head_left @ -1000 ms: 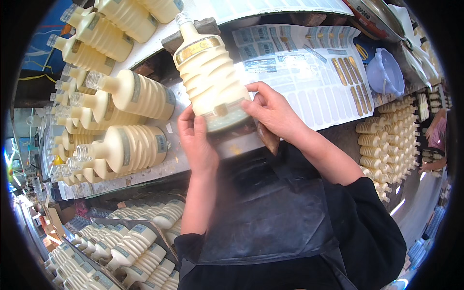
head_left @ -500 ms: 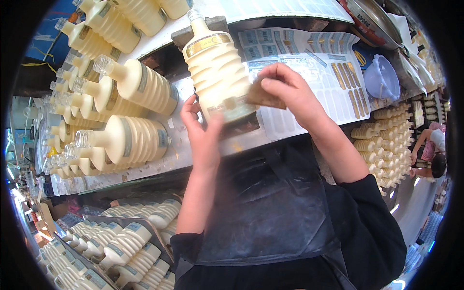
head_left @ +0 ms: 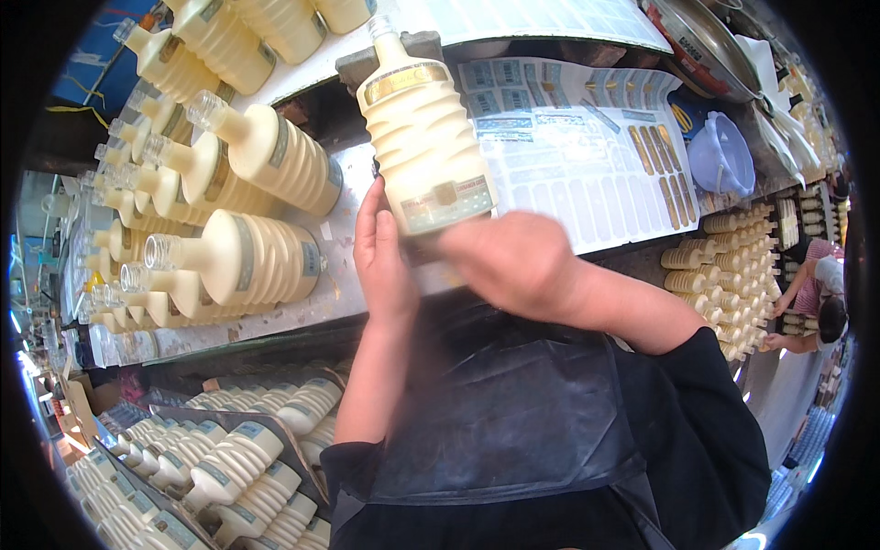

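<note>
A cream ribbed bottle (head_left: 426,137) lies on a dark rest (head_left: 356,64), neck away from me. A gold band label (head_left: 403,82) crosses its shoulder, and a pale label (head_left: 445,203) sits near its base. My left hand (head_left: 385,261) is beside the bottle's lower left side, fingers stretched along it and touching its edge. Blurred by motion, my right hand (head_left: 518,261) is closed in a fist just off the bottle's lower right corner. Its fingertips, and whatever they hold, are hidden.
Sheets of labels (head_left: 596,197) cover the bench on the right, with a lavender bucket (head_left: 721,156) beyond. Several cream bottles (head_left: 280,160) lie at the left. Crates of bottles (head_left: 238,458) stand below. Another person (head_left: 816,293) works at the far right.
My right hand has swept down and left from the bottle's right side, and the flat brown piece it held is out of sight. My left hand's fingers have straightened.
</note>
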### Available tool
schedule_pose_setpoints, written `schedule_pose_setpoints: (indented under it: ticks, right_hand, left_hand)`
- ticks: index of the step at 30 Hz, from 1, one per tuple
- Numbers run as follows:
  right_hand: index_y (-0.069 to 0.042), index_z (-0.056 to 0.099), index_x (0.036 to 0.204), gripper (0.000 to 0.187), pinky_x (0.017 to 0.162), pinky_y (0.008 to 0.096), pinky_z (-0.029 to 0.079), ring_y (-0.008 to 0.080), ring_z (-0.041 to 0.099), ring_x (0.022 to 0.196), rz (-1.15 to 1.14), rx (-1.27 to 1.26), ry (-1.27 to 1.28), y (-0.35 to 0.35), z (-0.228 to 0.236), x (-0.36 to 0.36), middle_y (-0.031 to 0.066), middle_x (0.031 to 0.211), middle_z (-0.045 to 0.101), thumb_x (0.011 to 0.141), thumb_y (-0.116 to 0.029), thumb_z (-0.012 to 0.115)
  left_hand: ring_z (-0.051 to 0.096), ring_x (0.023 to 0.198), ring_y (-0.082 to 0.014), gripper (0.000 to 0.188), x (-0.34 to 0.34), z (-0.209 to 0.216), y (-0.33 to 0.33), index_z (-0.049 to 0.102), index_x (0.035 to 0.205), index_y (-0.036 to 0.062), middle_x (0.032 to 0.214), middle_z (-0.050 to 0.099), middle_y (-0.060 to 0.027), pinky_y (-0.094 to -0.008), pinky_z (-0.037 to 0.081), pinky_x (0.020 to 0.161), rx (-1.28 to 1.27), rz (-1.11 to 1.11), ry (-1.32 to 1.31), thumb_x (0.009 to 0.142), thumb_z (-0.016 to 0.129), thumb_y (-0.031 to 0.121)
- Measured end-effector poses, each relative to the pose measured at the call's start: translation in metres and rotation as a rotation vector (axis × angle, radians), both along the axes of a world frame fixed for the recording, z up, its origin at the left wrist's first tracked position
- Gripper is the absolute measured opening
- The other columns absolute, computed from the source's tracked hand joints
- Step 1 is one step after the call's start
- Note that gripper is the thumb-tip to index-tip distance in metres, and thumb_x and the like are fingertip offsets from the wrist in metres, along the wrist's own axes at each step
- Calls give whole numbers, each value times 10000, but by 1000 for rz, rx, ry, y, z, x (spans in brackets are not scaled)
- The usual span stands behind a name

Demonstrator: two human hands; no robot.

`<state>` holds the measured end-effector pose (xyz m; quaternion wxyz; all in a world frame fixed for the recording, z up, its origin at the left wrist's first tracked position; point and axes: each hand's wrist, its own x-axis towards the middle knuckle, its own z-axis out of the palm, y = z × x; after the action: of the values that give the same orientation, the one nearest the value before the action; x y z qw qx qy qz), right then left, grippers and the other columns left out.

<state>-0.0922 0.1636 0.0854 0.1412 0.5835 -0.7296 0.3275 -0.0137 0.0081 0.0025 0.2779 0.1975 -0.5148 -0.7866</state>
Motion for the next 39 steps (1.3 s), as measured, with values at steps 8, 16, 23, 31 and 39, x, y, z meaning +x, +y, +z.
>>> schedule_pose_setpoints:
  ticks: [8, 16, 23, 31, 39]
  right_hand:
    - [5, 492, 1269, 346, 998, 474, 459, 416, 585, 1139, -299, -108, -699, -13, -16, 3, 236, 1195, 596, 930, -51, 537]
    - [22, 468, 1328, 399, 1042, 383, 442, 275, 572, 1186, -423, -335, -859, 9, -74, -27, 183, 1234, 596, 946, -63, 549]
    - [-12, 597, 1234, 295, 871, 297, 545, 177, 658, 1018, -176, -198, -870, 12, -26, -24, 84, 1126, 667, 943, 4, 646]
    - [-36, 731, 1026, 328, 781, 361, 595, 283, 739, 924, 101, -167, 16, 4, -20, -17, 111, 1024, 746, 723, 87, 704]
    - [-59, 712, 1018, 279, 722, 360, 573, 263, 722, 818, 80, -206, 2, 2, -6, -8, 93, 930, 728, 746, 2, 736]
  left_hand:
    - [421, 1250, -354, 630, -15, 6, 15, 405, 1447, -53, 1297, 487, -213, -479, 282, 1121, -762, 224, -320, 975, 555, 335]
    - [452, 1336, -225, 503, -15, -4, 14, 361, 1492, -12, 1486, 433, -150, -371, 332, 1153, -193, 88, -64, 1088, 409, 283]
    - [454, 1341, -226, 521, -3, -3, 3, 363, 1500, -3, 1457, 453, -141, -368, 354, 1145, -32, -11, 25, 1039, 524, 177]
    - [588, 1158, -320, 720, 6, -16, -11, 561, 1380, 12, 1227, 613, -149, -422, 461, 1005, -900, 159, -154, 742, 856, 171]
    - [613, 1100, -285, 739, 2, 7, -7, 621, 1335, 40, 1192, 617, -121, -391, 492, 944, -996, 197, -143, 642, 867, 122]
